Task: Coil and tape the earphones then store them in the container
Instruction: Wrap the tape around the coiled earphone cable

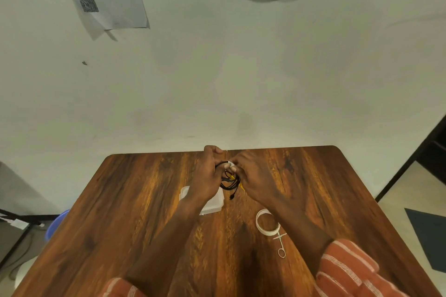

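1. The earphones (pixel 230 182) are a black bundle of thin cord with a yellow touch, held in the air over the far middle of the bench (pixel 135 200), between the two hands. Loops hang loose below the fingers, and a small plug dangles at the bottom.
2. A short white strip of tape (pixel 230 164) sits at the top of the bundle, where the fingertips of both hands meet.
3. The left hand (pixel 208 176) is closed around the left side of the coil; the right hand (pixel 253 178) pinches at the taped spot. Both are clamped on the earphones.
4. By my judgement the cord is light, soft and springy, so it will try to uncoil; the safest hold is at the gathered neck where all the loops cross, not on the hanging plug.
5. The container (pixel 212 207), a small clear plastic box, lies on the bench just under the left wrist. What is inside it cannot be made out, since the arm covers much of it.
6. Nearer the person, a roll of white tape (pixel 261 226) lies flat, with small scissors (pixel 280 245) touching its near edge.
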`<state>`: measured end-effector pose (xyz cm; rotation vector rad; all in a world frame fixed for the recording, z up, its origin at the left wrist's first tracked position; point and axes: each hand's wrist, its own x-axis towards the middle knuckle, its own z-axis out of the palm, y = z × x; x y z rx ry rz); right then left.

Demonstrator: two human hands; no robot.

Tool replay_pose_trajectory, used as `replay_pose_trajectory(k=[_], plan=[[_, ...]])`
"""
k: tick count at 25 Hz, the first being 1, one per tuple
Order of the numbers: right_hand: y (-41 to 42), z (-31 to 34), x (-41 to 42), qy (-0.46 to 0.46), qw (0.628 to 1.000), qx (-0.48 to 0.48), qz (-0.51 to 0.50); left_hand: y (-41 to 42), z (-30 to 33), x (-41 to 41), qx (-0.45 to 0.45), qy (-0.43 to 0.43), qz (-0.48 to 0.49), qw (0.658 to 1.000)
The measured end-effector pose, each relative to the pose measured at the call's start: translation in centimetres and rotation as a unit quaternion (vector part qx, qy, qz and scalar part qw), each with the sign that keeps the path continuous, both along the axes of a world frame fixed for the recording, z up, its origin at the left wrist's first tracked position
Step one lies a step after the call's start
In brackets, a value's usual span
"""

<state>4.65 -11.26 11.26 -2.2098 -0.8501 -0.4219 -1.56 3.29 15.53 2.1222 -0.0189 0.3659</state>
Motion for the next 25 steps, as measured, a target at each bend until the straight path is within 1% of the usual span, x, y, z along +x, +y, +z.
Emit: replay_pose_trajectory(k=[2,4,6,7,8,9,10,11,12,13,14,16,18,19,21,23,25], plan=[[0.2,0.4,0.2,-0.010,0.999,-0.039,-0.002,0.0,-0.1,0.0,0.040,-0.009,0.008,0.999],[0.2,0.5,0.2,0.008,0.998,-0.061,-0.003,0.2,-0.5,0.2,0.088,-0.026,0.012,0.996],[0.3,0.4,0.0,0.091,0.995,-0.034,0.019,0.6,-0.7,0.4,0.083,-0.032,0.007,0.996],[0.4,0.3,-0.1,0.168,0.985,0.014,0.030,0.7,-0.7,0.4,0.069,-0.035,-0.002,0.997],[0.6,0.3,-0.3,0.273,0.956,0.093,0.046,0.6,-0.7,0.4,0.055,-0.038,-0.009,0.998],[0.8,0.3,-0.7,0.392,0.897,0.196,0.063,0.6,-0.6,0.3,0.043,-0.037,-0.011,0.998],[1.3,0.1,-0.8,0.494,0.824,0.269,0.068,0.6,-0.5,0.1,0.034,-0.035,-0.008,0.999],[1.7,-0.4,-1.1,0.565,0.758,0.318,0.069,0.6,-0.6,0.0,0.030,-0.032,-0.002,0.999],[1.9,-0.9,-1.2,0.597,0.730,0.326,0.058,0.6,-0.7,-0.1,0.029,-0.031,0.006,0.999],[2.2,-1.1,-1.3,0.618,0.711,0.332,0.056,0.8,-1.0,-0.2,0.029,-0.030,0.017,0.999],[2.5,-1.6,-1.2,0.620,0.707,0.335,0.055,1.0,-1.4,-0.3,0.030,-0.029,0.028,0.999],[3.3,-1.8,-1.3,0.612,0.690,0.383,0.045,1.4,-2.0,-0.4,0.039,-0.030,0.049,0.998],[4.1,-2.2,-1.2,0.610,0.653,0.448,0.036,1.7,-2.5,-0.2,0.036,-0.022,0.066,0.997],[4.6,-2.4,-1.2,0.608,0.643,0.465,0.026,1.9,-2.7,-0.1,0.021,-0.008,0.071,0.997],[5.3,-3.4,-0.6,0.601,0.669,0.437,-0.017,2.4,-3.2,0.2,-0.034,0.033,0.076,0.996],[6.0,-4.0,0.0,0.591,0.719,0.365,-0.040,3.6,-4.1,0.8,-0.084,0.076,0.088,0.990],[6.8,-4.3,0.8,0.574,0.769,0.276,-0.057,4.9,-5.3,1.5,-0.099,0.101,0.109,0.984]])
